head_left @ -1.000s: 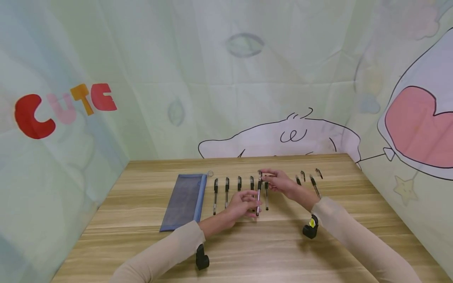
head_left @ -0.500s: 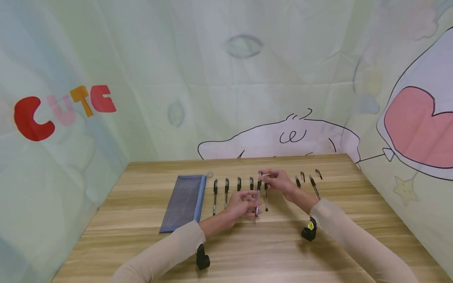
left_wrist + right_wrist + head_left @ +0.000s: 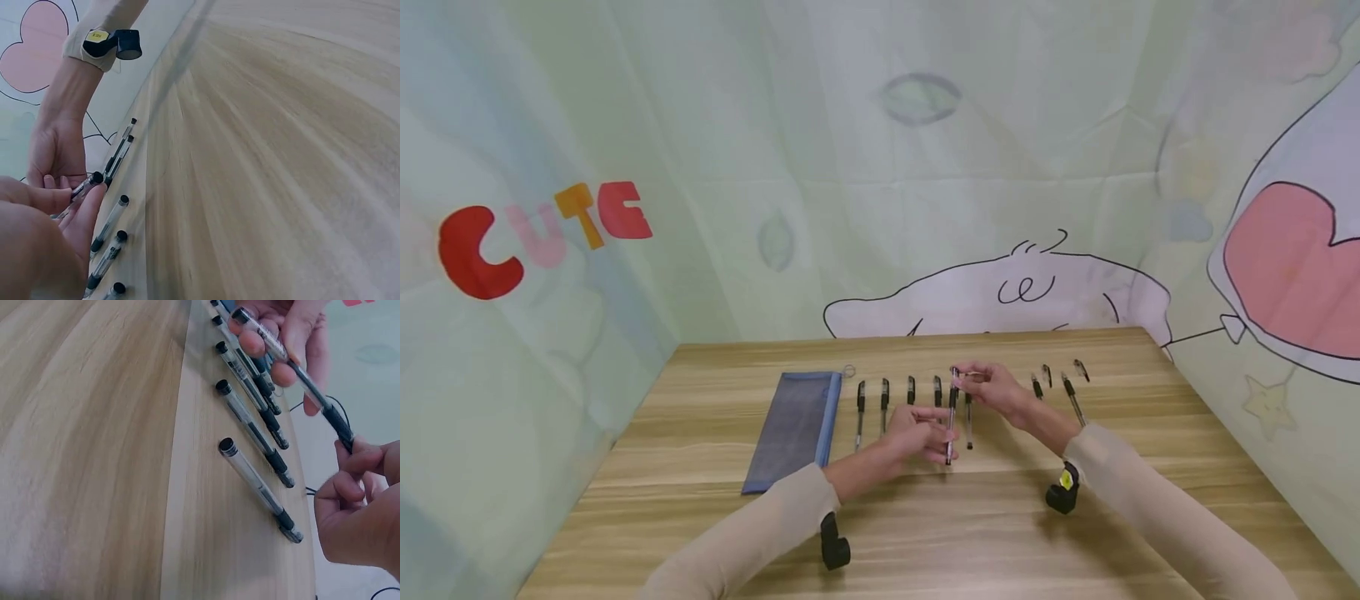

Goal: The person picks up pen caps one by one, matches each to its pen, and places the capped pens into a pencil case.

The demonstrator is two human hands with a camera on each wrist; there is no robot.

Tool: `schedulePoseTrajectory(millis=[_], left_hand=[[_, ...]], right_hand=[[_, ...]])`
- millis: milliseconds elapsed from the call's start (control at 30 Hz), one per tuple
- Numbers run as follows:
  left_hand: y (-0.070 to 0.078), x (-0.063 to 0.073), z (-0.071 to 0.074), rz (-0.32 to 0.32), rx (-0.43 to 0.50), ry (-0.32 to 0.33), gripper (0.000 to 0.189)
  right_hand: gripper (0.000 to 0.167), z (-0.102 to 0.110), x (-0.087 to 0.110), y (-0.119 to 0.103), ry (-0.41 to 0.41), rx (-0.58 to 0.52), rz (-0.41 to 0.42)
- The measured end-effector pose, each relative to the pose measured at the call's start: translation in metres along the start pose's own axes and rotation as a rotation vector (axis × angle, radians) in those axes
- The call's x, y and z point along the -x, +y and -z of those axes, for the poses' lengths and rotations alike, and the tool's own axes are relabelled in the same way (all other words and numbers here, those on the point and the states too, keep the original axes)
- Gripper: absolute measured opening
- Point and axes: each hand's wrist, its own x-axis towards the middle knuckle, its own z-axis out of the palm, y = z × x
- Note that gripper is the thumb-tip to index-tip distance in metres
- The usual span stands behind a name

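A clear-barrelled black pen (image 3: pixel 952 408) is held between my two hands above the table. My left hand (image 3: pixel 917 437) pinches its barrel near the dark end plug, thumb on one side and fingers on the other. At the far end, my right hand (image 3: pixel 992 387) grips the pen's tip end with thumb and fingers, which hide that end. In the right wrist view the held pen (image 3: pixel 300 378) slants from the left hand (image 3: pixel 306 337) down to the right hand (image 3: pixel 362 500). Beneath and beside them lies a row of similar pens (image 3: pixel 253 425).
Left of the row lies a blue mesh zip pouch (image 3: pixel 793 429) with a ring (image 3: pixel 849 371) at its corner. To the right lie two uncapped pens (image 3: pixel 1072 398) and two loose black caps (image 3: pixel 1080 370). A printed curtain (image 3: pixel 737 208) borders the wooden table (image 3: pixel 970 533).
Both hands keep their hold on the pen in nearly the same spot. The head view has shifted slightly.
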Motion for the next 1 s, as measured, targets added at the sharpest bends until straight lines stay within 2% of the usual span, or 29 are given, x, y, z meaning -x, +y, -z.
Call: schedulePoseTrajectory(millis=[133, 267, 400, 633, 800, 1000], left_hand=[[0.002, -0.002, -0.001, -0.012, -0.02, 0.018, 0.044], [0.004, -0.002, -0.001, -0.007, -0.03, 0.01, 0.043], [0.008, -0.003, 0.0, 0.018, -0.005, -0.026, 0.044], [0.009, -0.004, 0.003, 0.041, 0.035, -0.081, 0.047], [0.006, -0.006, 0.004, 0.02, 0.013, -0.08, 0.046], [0.008, -0.008, -0.002, -0.009, -0.021, -0.056, 0.045]], right_hand=[[0.043, -0.004, 0.002, -0.002, 0.051, 0.007, -0.018], [0.043, -0.006, 0.004, -0.004, 0.058, -0.007, -0.031], [0.046, 0.0, 0.005, -0.004, 0.016, -0.025, -0.018], [0.054, 0.01, 0.005, -0.003, -0.097, -0.124, -0.025], [0.052, 0.009, 0.004, 0.0, -0.074, -0.11, -0.057], [0.051, 0.01, 0.004, -0.002, -0.044, -0.062, -0.005]])
